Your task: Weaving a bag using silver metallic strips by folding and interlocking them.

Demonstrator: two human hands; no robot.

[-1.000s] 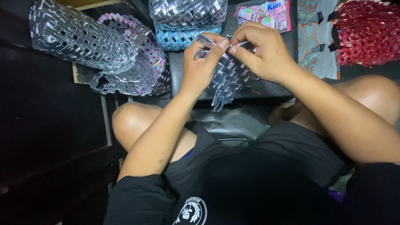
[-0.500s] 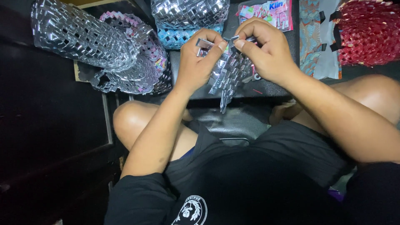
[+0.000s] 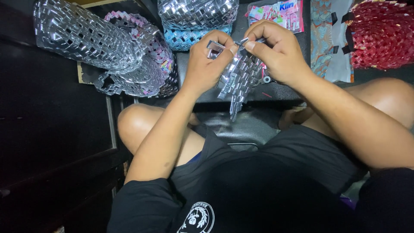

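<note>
Here the woven silver strip (image 3: 237, 82) hangs shiny, narrowing downward, between both hands.

A small heap of flat sachets (image 3: 276, 15) lies at the top edge of the view, just right of centre, on the dark desk (image 3: 280, 90). The sachets are thin rectangles, mostly pink, with patches of white, pale green and blue; they overlap one another, so their number cannot be told. The heap sits just behind the right hand (image 3: 278, 54), between a silver woven basket (image 3: 196, 13) on its left and a patterned blue and orange cloth (image 3: 321, 36) on its right. A round white printed emblem (image 3: 198, 215) shows on the black shirt (image 3: 267, 190) at the bottom of the view.
</note>
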